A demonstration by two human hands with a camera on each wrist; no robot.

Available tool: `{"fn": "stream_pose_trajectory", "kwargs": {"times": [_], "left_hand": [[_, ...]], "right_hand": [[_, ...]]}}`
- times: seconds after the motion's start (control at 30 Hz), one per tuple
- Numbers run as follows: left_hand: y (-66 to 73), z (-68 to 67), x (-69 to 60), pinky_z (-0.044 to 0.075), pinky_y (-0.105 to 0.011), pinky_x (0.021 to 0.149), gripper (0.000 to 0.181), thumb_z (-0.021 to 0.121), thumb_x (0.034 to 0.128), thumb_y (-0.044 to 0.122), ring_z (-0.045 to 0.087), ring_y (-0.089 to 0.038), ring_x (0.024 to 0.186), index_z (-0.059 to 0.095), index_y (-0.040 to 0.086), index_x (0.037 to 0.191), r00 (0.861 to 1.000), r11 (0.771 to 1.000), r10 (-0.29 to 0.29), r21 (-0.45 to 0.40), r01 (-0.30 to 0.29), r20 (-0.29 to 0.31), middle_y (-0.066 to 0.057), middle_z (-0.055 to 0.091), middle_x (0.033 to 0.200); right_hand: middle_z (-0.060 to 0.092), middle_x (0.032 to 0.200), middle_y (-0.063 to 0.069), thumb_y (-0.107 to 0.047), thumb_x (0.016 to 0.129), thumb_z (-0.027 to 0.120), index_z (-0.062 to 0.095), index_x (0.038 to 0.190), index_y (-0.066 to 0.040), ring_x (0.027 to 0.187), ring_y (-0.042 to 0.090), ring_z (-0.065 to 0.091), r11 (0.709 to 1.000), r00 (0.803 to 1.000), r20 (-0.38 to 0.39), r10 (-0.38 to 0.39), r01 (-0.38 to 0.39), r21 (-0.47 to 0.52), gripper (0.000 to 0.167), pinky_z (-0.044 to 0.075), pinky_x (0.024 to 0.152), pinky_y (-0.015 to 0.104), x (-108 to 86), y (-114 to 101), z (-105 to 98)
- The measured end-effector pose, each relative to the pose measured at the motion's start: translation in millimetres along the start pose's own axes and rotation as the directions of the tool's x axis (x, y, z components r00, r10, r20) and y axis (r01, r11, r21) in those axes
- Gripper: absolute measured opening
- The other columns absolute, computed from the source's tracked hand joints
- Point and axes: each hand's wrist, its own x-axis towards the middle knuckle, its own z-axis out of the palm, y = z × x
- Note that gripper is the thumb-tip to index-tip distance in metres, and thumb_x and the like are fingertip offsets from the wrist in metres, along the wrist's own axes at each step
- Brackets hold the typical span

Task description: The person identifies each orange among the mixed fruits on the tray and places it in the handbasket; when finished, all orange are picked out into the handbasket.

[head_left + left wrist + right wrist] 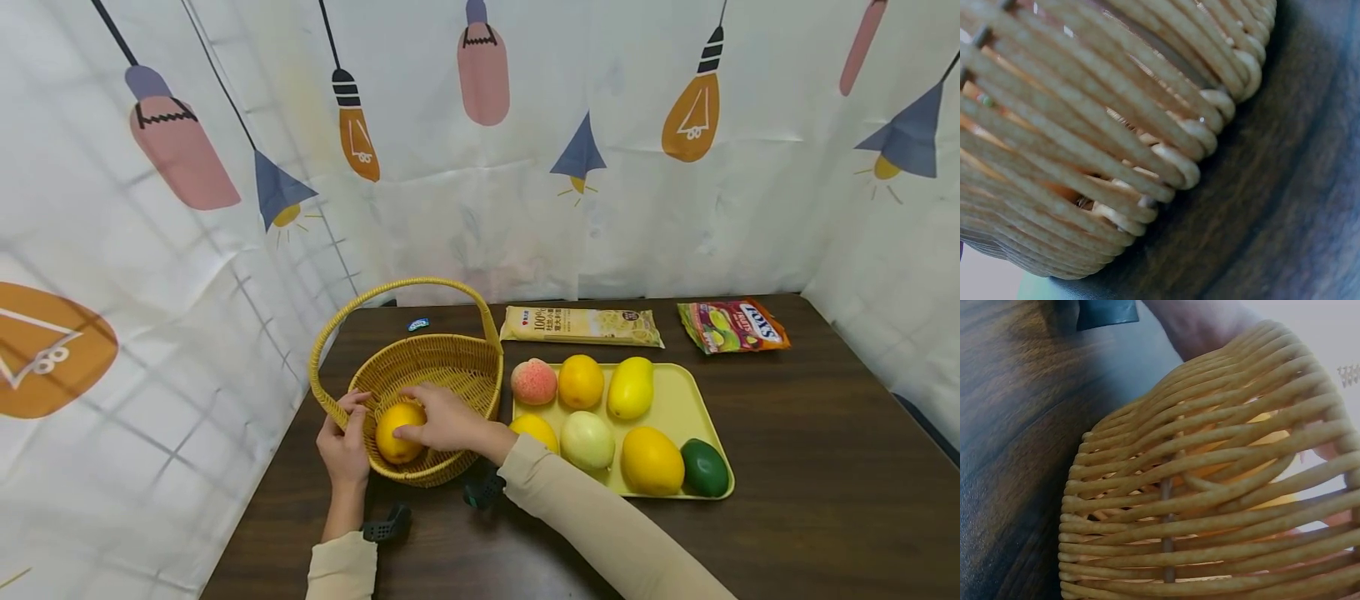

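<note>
A yellow woven basket (450, 357) with a tall arched handle stands on the dark table. At its left rim, my left hand (345, 450) grips the edge beside the handle's base. My right hand (448, 421) reaches in over the right side and holds an orange (397, 440) between thumb and fingers, low at the basket's left. In the left wrist view the basket's woven wall (1085, 119) fills most of the picture and hides the hand. Through gaps in the weave (1210, 503), the right wrist view shows some of the orange's colour.
Right of the basket, a yellow tray (678, 408) bears a peach (534, 382), an orange (581, 382), an avocado (705, 468) and several other yellow or pale green fruits. Behind lie a long noodle packet (581, 326), a candy bag (733, 326) and a small blue wrapper (418, 324).
</note>
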Motion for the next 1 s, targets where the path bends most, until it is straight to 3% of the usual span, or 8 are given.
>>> {"fn": "stream_pose_trajectory", "kwargs": {"times": [0.23,0.5,0.73,1.0], "left_hand": [[-0.5,0.7,-1.4,0.041,-0.026,0.106,0.019,0.057,0.0952,0.001,0.056,-0.031,0.116,0.058,-0.017,0.087,1.0,1.0,0.02,0.022,-0.02,0.009,-0.029,0.066,0.105],[-1.6,-1.0,-0.4,0.04,-0.027,0.106,0.016,0.055,0.094,-0.005,0.056,-0.032,0.116,0.058,-0.018,0.087,0.999,0.999,0.036,0.015,-0.037,0.009,-0.033,0.064,0.105],[18.5,1.9,-3.6,0.041,-0.028,0.106,0.015,0.055,0.0921,-0.007,0.06,-0.021,0.111,0.056,-0.021,0.085,0.999,0.999,0.044,-0.018,-0.044,0.018,-0.033,0.064,0.102],[27.7,5.3,-5.2,0.04,-0.033,0.108,0.015,0.055,0.0921,-0.008,0.06,-0.017,0.111,0.054,-0.021,0.084,0.998,0.998,0.062,-0.032,-0.061,0.023,-0.033,0.064,0.101]], "right_hand": [[0.052,0.142,0.003,-0.04,0.093,0.065,0.048,0.143,-0.011,0.119,0.02,0.056,0.996,0.999,-0.044,-0.033,0.036,0.082,0.06,0.049,0.095,0.029,-6.4,3,-5],[0.05,0.143,0.0,-0.039,0.094,0.063,0.049,0.143,-0.02,0.121,0.025,0.055,0.98,0.997,-0.066,-0.043,0.054,0.191,0.054,0.051,0.092,0.029,-18.1,7,-13],[0.051,0.142,0.0,-0.033,0.095,0.064,0.051,0.141,-0.021,0.124,0.031,0.052,0.926,0.992,-0.121,-0.034,0.077,0.369,0.049,0.052,0.092,0.027,-37.1,12,-22],[0.056,0.136,-0.001,-0.03,0.095,0.065,0.054,0.138,-0.016,0.121,0.03,0.055,0.904,0.986,-0.151,-0.073,0.13,0.406,0.046,0.051,0.095,0.03,-55.5,17,-28]]}}
